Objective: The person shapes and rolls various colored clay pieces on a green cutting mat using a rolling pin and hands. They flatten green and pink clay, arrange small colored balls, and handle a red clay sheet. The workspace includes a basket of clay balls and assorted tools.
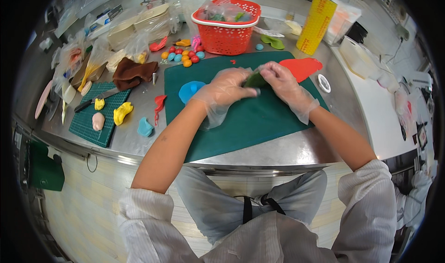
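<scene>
A dark green piece of pliable dough (256, 81) is held between my two hands, above the large green mat (240, 124). My left hand (227, 84), in a clear plastic glove, has its left end, the thumb pointing right beneath it. My right hand (281, 78), gloved likewise, pinches the upper right part with curled fingers. Both palms hide some of the piece. Beside my left wrist lies a thin blue sheet of dough (187, 92). Behind my right hand a flat red sheet of dough (303, 68) overlaps the mat's edge.
A red perforated basket (226, 37) stands behind the mat, near several coloured balls (186, 62). A yellow box (316, 25) rises at back right. On the left, a knife (85, 105) rests on a smaller cutting mat (91, 138). A white oval ring (324, 83) lies right.
</scene>
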{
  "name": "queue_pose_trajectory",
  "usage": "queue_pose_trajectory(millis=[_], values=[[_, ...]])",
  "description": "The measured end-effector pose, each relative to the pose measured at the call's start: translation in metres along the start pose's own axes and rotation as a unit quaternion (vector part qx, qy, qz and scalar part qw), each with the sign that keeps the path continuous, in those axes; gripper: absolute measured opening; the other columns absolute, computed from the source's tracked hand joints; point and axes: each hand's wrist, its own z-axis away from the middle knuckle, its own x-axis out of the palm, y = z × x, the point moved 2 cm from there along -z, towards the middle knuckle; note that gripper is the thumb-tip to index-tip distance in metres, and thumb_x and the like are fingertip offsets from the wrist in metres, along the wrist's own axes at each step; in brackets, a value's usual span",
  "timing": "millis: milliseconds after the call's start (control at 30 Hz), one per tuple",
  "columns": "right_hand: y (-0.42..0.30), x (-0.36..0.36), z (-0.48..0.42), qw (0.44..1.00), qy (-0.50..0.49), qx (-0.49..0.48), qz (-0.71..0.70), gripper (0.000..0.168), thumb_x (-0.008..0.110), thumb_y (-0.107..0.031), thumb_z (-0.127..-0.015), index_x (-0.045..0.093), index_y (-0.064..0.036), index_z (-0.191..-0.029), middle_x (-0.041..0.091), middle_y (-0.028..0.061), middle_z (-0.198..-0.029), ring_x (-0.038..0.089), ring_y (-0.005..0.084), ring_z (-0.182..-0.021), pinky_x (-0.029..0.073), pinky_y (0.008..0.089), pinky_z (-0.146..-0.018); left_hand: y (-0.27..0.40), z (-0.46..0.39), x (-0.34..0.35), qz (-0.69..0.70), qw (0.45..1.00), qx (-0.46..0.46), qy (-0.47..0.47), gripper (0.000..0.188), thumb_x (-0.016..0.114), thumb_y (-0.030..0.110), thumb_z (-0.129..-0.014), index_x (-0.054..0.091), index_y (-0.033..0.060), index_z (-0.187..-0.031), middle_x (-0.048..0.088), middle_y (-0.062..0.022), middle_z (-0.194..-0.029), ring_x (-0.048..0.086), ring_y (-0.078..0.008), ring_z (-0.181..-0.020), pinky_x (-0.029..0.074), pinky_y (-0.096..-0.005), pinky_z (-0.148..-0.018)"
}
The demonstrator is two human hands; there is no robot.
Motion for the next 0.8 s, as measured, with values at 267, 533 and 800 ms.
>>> queue_pose_trajectory(millis=[267,533,800], values=[[-0.057,0.003,0.025,0.915,0.096,0.160,-0.358,0.033,0.054,-0.038,-0.103,0.060,-0.006,-0.106,0.065,0.0067,-0.100,0.065,0.0175,-0.091,0.054,0.0300,-0.085,0.023,0.009,-0.013,0.437,0.888,-0.138,0.038,0.026,0.068,0.028,-0.096,0.068,0.0039,-0.107,0.068,-0.0016,-0.092,0.066,-0.0086,-0.077,0.053,-0.0238,-0.069],[-0.052,-0.043,0.056,0.940,0.049,0.072,0.330,0.053,0.053,-0.041,-0.099,0.055,0.006,-0.126,0.065,0.0208,-0.122,0.062,0.0354,-0.108,0.047,0.0416,-0.098,0.028,0.009,-0.031,0.002,0.964,-0.147,0.220,0.041,0.063,0.037,-0.096,0.068,-0.0024,-0.106,0.070,-0.0080,-0.088,0.062,-0.0132,-0.079,0.049,-0.0279,-0.073],[-0.034,0.047,0.019,0.872,-0.200,-0.164,0.415,0.074,0.042,-0.051,-0.101,0.037,0.009,-0.145,0.037,0.0339,-0.149,0.033,0.0483,-0.140,0.023,0.0533,-0.118,0.032,-0.002,-0.012,0.120,0.937,-0.043,0.326,0.025,0.058,0.018,-0.100,0.067,-0.0019,-0.112,0.072,-0.0077,-0.098,0.066,-0.0125,-0.091,0.052,-0.0285,-0.086]])
